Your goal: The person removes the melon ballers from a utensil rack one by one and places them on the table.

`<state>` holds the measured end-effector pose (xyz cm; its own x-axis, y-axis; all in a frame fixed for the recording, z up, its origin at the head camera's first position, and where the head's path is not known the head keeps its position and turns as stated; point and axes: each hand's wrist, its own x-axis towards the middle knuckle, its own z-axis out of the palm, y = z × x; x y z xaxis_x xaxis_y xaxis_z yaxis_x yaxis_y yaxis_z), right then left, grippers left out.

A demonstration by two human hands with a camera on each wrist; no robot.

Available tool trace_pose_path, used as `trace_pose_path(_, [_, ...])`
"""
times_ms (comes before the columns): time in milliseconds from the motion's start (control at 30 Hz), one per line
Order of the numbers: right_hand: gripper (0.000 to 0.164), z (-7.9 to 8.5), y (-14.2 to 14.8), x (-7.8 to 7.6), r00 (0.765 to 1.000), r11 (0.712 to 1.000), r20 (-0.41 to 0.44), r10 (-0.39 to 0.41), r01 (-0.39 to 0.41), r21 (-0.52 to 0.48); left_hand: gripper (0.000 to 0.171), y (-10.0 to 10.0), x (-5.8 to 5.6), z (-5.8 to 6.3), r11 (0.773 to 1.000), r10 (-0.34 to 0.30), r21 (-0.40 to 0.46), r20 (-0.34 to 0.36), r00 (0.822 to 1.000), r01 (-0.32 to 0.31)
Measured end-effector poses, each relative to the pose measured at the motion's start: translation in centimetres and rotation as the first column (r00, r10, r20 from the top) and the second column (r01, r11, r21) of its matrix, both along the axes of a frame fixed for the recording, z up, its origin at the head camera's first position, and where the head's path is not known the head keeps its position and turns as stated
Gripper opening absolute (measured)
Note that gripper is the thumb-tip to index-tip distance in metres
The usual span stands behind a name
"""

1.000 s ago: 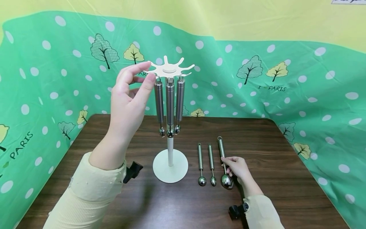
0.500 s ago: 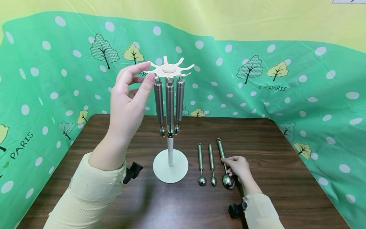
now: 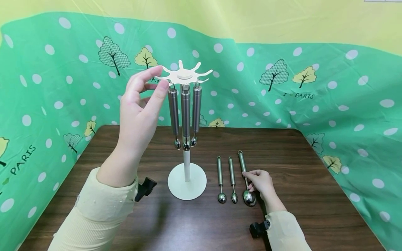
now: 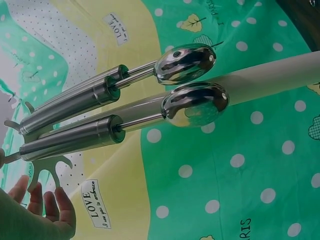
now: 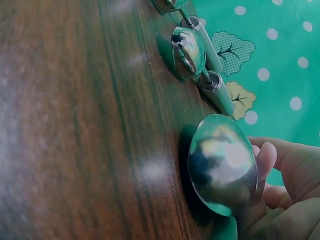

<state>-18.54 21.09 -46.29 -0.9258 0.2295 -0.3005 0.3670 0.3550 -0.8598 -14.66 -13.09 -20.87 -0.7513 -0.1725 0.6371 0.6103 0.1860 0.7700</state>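
Note:
A white utensil rack stands upright on its round base, its arms spread at the top. Several steel utensils hang from it; three grey handles show, with shiny rounded heads below. My left hand pinches the rack's left arms between thumb and fingertips. In the right hand, thumb and index finger pinch a large metal spoon around the lower handle, its bowl towards me. The bowl's domed back faces the right wrist camera, close over the table, and covers part of the fingers there.
Two smaller metal scoops, a round-headed one and a narrow oval one, lie side by side between rack and spoon. They rest on a dark wooden table. Behind it hangs a green and yellow patterned cloth.
The large spoon has shifted and turned very slightly in my right hand, its handle end leaning a bit more leftward. The left hand stays at the rack.

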Motion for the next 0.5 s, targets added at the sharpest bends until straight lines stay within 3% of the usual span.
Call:
trace_pose_path(267, [0.049,0.6,0.3,0.0,1.000,1.000,-0.019,-0.003,0.003,-0.016,0.038,-0.1,-0.1,0.0,1.000,-0.013,0.016,0.023,1.000,0.013])
trace_pose_path(500, [0.047,2.0,-0.3,-0.2,0.997,1.000,-0.080,-0.005,0.006,0.008,0.040,-0.1,0.0,0.4,0.999,-0.037,0.032,0.064,0.997,0.035])
